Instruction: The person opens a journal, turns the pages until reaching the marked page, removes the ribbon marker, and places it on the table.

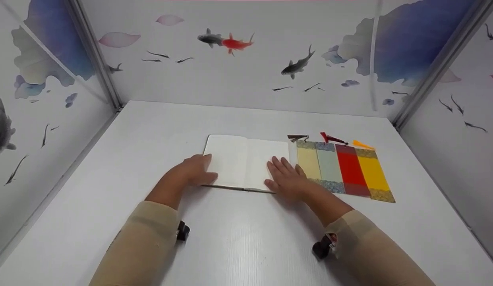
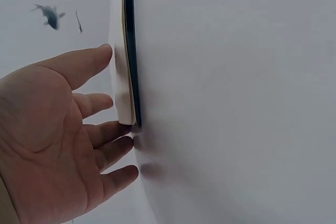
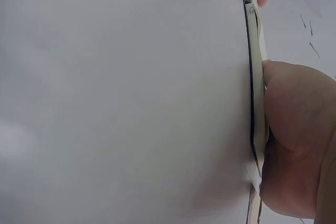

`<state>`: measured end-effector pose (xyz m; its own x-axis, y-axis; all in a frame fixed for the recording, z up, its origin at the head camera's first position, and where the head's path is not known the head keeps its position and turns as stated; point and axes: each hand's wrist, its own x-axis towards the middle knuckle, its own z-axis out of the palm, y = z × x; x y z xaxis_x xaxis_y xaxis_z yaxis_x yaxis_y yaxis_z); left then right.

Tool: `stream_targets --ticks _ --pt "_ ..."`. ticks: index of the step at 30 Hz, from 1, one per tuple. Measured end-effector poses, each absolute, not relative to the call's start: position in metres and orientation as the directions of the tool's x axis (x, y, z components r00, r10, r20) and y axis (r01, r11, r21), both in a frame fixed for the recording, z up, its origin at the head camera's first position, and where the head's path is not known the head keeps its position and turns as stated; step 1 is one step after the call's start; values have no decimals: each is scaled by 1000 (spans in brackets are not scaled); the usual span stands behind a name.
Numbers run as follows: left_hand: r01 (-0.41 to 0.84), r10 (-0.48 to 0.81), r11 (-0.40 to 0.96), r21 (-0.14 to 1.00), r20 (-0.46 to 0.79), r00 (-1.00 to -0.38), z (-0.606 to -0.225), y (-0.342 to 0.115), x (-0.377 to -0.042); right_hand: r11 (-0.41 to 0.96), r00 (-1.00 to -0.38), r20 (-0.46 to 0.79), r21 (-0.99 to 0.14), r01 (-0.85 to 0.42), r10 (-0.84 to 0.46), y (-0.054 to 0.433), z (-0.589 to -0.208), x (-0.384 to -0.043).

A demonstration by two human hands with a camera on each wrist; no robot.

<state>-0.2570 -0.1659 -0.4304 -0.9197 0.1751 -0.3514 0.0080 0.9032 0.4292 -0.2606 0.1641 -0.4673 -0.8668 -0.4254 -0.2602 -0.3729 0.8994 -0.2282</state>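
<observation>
An open notebook [image 1: 228,161] with blank white pages and a dark cover lies flat on the white table. My left hand [image 1: 196,170] is at its left edge, the thumb over the lower left corner of the page. In the left wrist view the fingers of that hand [image 2: 58,135] are spread loosely beside the book's edge [image 2: 127,66]. On the right page, near its outer edge, my right hand [image 1: 288,180] rests with fingers extended. Its heel [image 3: 296,114] presses by the page edges in the right wrist view, where its fingers are hidden.
Right of the notebook, several tasselled bookmarks lie side by side: a cream one [image 1: 308,161], a pale green one [image 1: 329,167], a red one [image 1: 351,169] and a yellow one [image 1: 373,172]. Walls printed with fish [image 1: 297,65] enclose the table [image 1: 246,238].
</observation>
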Motion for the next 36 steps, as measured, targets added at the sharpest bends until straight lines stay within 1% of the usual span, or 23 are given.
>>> stream_targets --ticks 8,18,23,28,32,36 --pt "-37 123 873 487 -293 -948 -426 -159 -253 900 -863 -272 -233 -369 -425 166 -465 -261" --pt "50 128 790 611 -85 -988 -407 -148 -245 904 -866 -275 -226 -363 -417 164 -466 -264" --pt "65 103 721 690 -15 -995 -400 -137 -236 905 -866 -274 -214 -368 -417 164 -468 -263" --pt "64 73 637 768 22 -997 -393 -123 -227 907 -869 -270 -200 -371 -415 164 -467 -263" --pt "65 81 555 829 24 -996 -388 -111 -220 904 -871 -256 -206 -374 -419 164 -465 -263" --pt "75 95 519 852 30 -995 -386 -99 -217 906 -875 -254 -218 -363 -412 163 -465 -263"
